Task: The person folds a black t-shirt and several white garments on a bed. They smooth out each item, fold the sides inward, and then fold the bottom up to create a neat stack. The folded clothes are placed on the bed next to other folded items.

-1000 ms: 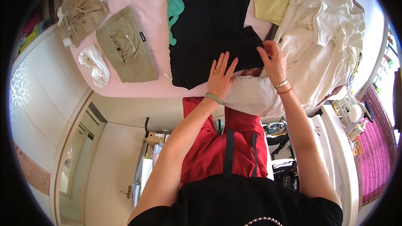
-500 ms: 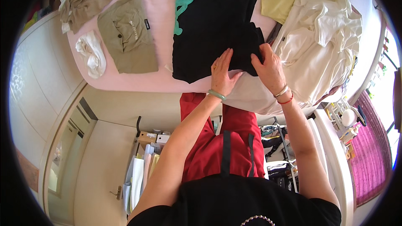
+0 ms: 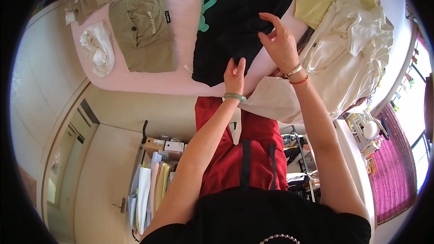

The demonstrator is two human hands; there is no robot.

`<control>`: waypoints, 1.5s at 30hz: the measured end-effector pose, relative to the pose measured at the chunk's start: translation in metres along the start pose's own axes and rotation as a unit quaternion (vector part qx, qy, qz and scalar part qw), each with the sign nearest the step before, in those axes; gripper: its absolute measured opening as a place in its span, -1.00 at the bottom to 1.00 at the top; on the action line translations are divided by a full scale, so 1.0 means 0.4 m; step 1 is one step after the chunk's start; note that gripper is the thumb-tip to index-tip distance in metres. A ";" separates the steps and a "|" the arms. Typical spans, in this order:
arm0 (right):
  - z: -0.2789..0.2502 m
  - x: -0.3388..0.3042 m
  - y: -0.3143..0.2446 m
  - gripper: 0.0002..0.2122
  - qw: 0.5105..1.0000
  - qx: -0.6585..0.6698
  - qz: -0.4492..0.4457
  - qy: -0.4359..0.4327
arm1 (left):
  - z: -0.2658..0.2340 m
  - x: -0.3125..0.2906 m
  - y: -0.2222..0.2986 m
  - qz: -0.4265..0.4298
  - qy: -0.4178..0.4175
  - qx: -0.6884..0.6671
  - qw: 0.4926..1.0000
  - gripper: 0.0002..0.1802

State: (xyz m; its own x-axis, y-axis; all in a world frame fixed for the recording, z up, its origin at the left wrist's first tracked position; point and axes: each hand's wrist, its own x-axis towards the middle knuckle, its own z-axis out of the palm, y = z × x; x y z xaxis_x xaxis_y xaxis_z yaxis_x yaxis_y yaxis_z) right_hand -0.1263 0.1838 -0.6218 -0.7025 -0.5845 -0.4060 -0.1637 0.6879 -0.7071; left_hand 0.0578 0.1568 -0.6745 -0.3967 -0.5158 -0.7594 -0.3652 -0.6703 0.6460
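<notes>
Nearest, the left hand [image 3: 235, 74] lies flat, fingers together and gripping nothing, pressing the near hem of the black shirt [image 3: 244, 22] close to the edge of the pink bed [image 3: 181, 77]. Just beyond and to the right, the right hand [image 3: 281, 45] is lifted, thumb and fingertips pinching a fold of the same shirt at its right side. The shirt lies spread on the bed with a teal print [image 3: 209, 0] on its left part. Left of it lie khaki shorts [image 3: 142, 29] bearing a small black rectangular label [image 3: 167, 16], then a crumpled white cloth [image 3: 97, 47]. On the right sits a heap of cream clothes [image 3: 348, 49] with a yellow garment [image 3: 318, 7] at its far side. Compared with a moment before, the left hand has slid down to the hem and the right hand has risen off the fabric.
</notes>
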 end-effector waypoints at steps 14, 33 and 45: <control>0.015 0.025 0.115 -0.72 0.989 0.141 0.015 -0.040 | -0.039 0.022 -0.070 -0.066 0.014 -0.183 0.981 -0.47; 0.032 0.139 0.062 -0.72 0.972 -0.205 -0.113 0.016 | 0.042 -0.013 -0.024 0.001 0.066 -0.026 0.997 -0.81; 0.041 0.198 0.099 -0.73 0.975 -0.103 -0.177 -0.086 | 0.012 -0.007 -0.038 0.013 0.081 -0.060 0.995 -0.50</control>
State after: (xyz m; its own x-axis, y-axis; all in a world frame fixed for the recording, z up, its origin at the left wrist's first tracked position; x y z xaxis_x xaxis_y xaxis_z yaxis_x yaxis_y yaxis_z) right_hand -0.1769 0.1576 -0.6913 -0.4532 -0.8524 -0.2608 -0.5236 0.4914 -0.6960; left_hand 0.0604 0.1709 -0.6819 -0.2607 -0.6070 -0.7507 -0.2487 -0.7092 0.6597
